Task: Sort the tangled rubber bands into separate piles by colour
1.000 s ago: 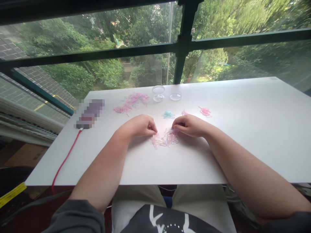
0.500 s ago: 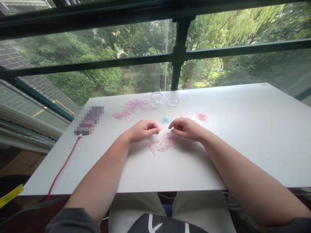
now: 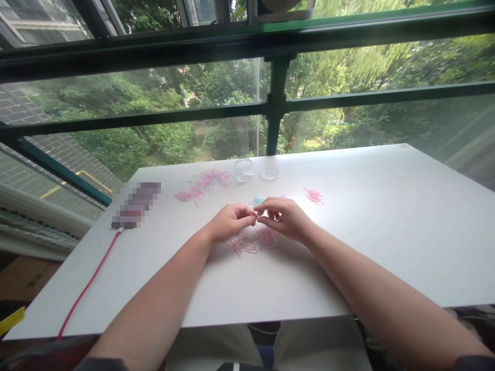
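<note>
The left hand [image 3: 228,224] has its thumb and forefinger pressed together, pinching a thin pink strand [image 3: 258,216] barely visible at the tips. The right hand [image 3: 288,217] holds its thumb and forefinger slightly apart, tips close by the strand; whether they touch it cannot be told. Both hands are raised over the white surface [image 3: 294,288], palms turned inward, forearms angling in from either side. The strand is too small to show its direction. Just below the fingers, on the near side, loose pink strands [image 3: 252,242] spread sideways, individual pieces pointing every way. Just beyond the fingers is a blue bundle [image 3: 257,200]; farther right, a pink bundle [image 3: 314,196].
</note>
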Available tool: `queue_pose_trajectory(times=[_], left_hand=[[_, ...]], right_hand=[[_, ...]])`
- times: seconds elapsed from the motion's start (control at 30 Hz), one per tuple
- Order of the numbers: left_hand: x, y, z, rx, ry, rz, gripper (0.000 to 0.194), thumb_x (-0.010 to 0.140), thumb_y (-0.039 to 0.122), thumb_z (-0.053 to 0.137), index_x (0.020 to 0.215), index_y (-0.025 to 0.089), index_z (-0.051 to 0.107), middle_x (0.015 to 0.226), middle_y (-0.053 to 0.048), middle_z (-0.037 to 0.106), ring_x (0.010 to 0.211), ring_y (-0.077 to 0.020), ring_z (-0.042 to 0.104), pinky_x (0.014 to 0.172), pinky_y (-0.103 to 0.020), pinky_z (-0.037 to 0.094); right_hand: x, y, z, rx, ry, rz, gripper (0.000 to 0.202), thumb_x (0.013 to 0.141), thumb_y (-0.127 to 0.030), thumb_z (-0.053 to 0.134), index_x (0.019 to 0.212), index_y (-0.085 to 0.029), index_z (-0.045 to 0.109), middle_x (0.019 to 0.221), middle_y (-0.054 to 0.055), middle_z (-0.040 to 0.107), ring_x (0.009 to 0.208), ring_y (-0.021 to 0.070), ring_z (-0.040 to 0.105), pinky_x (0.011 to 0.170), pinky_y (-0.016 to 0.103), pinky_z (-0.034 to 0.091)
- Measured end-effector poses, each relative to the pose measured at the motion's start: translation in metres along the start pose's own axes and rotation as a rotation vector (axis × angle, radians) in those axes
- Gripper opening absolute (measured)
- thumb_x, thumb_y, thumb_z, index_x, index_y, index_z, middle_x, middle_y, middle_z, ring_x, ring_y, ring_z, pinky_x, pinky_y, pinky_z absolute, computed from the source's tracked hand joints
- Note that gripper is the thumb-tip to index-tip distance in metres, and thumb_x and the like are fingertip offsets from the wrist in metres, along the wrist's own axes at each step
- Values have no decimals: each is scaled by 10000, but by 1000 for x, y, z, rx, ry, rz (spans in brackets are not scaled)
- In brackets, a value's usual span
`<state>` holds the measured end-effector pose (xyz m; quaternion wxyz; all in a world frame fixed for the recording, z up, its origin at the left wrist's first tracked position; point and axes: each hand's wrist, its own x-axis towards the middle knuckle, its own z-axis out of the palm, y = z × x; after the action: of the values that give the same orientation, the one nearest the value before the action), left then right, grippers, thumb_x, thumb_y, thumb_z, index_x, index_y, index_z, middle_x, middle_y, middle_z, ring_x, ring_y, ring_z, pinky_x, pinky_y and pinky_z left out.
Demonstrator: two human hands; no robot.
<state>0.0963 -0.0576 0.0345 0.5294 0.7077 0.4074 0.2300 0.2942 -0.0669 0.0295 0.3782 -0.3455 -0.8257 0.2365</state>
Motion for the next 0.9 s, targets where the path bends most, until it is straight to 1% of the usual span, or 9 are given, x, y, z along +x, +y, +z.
queue_pose_trajectory(times=[0.1, 0.27, 0.33, 0.4, 0.5, 0.63, 0.7, 0.8, 0.9], left_hand=[[0, 0, 0, -23, 6, -7, 302, 770, 433, 585, 747, 133, 589, 651, 16, 524, 527, -64, 369, 494, -204, 292], [-1, 0, -1, -27, -6, -22, 296, 754, 423, 607, 727, 129, 591, 590, 32, 465, 511, -65, 344, 476, -202, 263], [-1, 0, 0, -20, 4, -35, 311, 751, 441, 608, 751, 130, 600, 596, 29, 485, 505, -66, 357, 474, -204, 273], [0, -1, 0, -13, 28, -49, 327, 744, 452, 615, 796, 130, 606, 631, 18, 520, 512, -71, 384, 475, -206, 293], [0, -2, -1, -14, 54, -57, 336, 746, 450, 613, 834, 126, 596, 655, 12, 523, 519, -73, 397, 475, -206, 305], [1, -4, -4, -20, 33, -38, 317, 754, 435, 601, 816, 126, 572, 673, 10, 502, 546, -76, 389, 499, -210, 308], [0, -5, -6, -20, 21, -35, 297, 757, 421, 595, 809, 131, 567, 678, 12, 495, 557, -79, 389, 517, -215, 315], [0, -6, -7, -12, 19, -17, 268, 763, 402, 592, 800, 138, 570, 676, 15, 493, 572, -84, 393, 534, -219, 316], [0, -6, -8, -12, 22, -7, 253, 766, 393, 590, 789, 142, 568, 671, 16, 495, 577, -86, 394, 540, -222, 312]], right_hand=[[0, -1, 0, -1, 8, -23, 149, 807, -217, 589, 919, -205, 688, 801, 29, 652, 583, 82, 512, 581, 208, 423], [-1, -2, 3, -2, -7, -73, 133, 833, -244, 575, 814, -201, 699, 757, 30, 648, 593, 89, 525, 578, 207, 425], [0, -1, 1, -17, -3, -68, 133, 830, -250, 579, 802, -191, 696, 746, 32, 645, 598, 93, 531, 584, 209, 428], [1, 4, -6, -49, 15, -36, 126, 819, -239, 584, 791, -182, 694, 756, 36, 648, 613, 97, 540, 598, 212, 431], [3, 18, -31, -169, 102, 112, 129, 797, -229, 583, 782, -176, 699, 774, 41, 653, 626, 107, 546, 614, 225, 428], [-2, 47, -75, -420, 315, 455, 170, 764, -276, 578, 787, -187, 722, 799, 40, 665, 644, 131, 554, 656, 258, 427], [-7, 60, -90, -503, 377, 632, 167, 738, -279, 588, 759, -189, 728, 804, 40, 680, 678, 146, 571, 657, 257, 421], [-13, 75, -97, -528, 327, 767, 171, 719, -265, 587, 752, -183, 733, 775, 45, 702, 683, 152, 594, 642, 245, 414], [-14, 82, -94, -566, 289, 829, 183, 706, -274, 585, 764, -190, 737, 751, 52, 707, 693, 164, 610, 638, 246, 415]])
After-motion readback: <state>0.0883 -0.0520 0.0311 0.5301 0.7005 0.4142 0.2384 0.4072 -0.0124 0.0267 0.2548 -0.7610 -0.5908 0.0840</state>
